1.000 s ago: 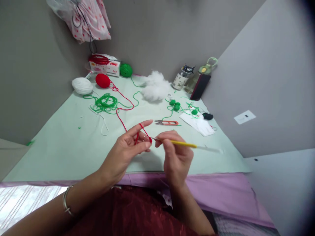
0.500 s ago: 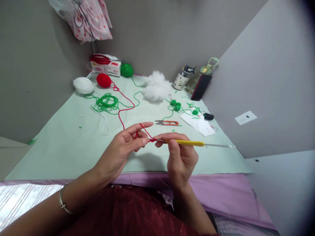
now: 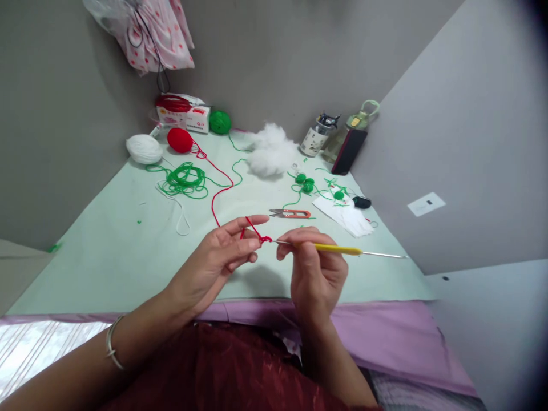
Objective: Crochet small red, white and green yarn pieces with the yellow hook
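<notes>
My left hand [image 3: 222, 251] pinches a small piece of red crochet work [image 3: 265, 240] between thumb and fingers. Red yarn [image 3: 253, 226] runs over its raised index finger, and the strand leads back across the table to a red ball of yarn [image 3: 180, 140]. In my right hand [image 3: 317, 268] is a crochet hook [image 3: 338, 249] with a yellow handle, gripped like a pen. The hook's left tip sits in the red stitches; its bare metal other end points right. Just beyond the hands lie orange-handled thread snips [image 3: 295, 214].
A white yarn ball [image 3: 144, 149], loose green yarn [image 3: 183, 180], a green ball [image 3: 220, 121] and white stuffing [image 3: 272, 151] lie farther back. Small green pieces [image 3: 307, 184] and white paper [image 3: 342, 214] are at right, before a pen cup [image 3: 314, 141], phone [image 3: 350, 151] and bottle [image 3: 362, 117].
My right hand has shifted slightly right with the hook, away from my left fingers. The red stitches now show more at the hook tip. The red strand on the table has moved a little.
</notes>
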`<state>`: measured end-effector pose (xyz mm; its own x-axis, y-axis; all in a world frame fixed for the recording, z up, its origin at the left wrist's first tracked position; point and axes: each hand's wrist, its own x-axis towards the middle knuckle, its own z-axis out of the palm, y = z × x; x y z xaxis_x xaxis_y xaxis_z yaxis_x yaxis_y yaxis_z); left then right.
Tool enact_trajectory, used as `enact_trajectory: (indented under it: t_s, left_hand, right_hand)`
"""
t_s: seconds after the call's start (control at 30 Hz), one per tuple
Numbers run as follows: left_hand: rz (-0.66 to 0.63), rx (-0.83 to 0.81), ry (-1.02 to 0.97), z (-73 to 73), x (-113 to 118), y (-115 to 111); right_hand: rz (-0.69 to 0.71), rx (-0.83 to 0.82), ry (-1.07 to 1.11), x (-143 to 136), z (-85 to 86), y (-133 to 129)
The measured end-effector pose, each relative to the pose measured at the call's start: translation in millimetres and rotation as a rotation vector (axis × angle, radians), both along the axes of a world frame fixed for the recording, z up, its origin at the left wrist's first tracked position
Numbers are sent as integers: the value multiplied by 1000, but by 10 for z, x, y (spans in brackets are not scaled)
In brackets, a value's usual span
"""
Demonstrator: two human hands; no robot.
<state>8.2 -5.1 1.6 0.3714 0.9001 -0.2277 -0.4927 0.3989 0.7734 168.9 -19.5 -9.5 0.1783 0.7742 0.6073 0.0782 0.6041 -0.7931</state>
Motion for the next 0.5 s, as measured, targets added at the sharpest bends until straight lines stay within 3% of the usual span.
enact_trajectory:
  t_s: [0.1, 0.23, 0.4, 0.5]
  left_hand:
    - [-5, 103, 76, 6, 22, -18]
    - [29, 142, 135, -2, 39, -24]
    - [29, 20, 16, -25, 62, -1]
    - [-19, -82, -102, -28, 50, 11]
  right_hand:
    - [52, -49, -3, -20, 23, 22]
    - [16, -22, -101, -29, -27, -3]
    - [-159, 191, -404, -29, -151, -56]
    - [-157, 157, -310, -2, -131, -48]
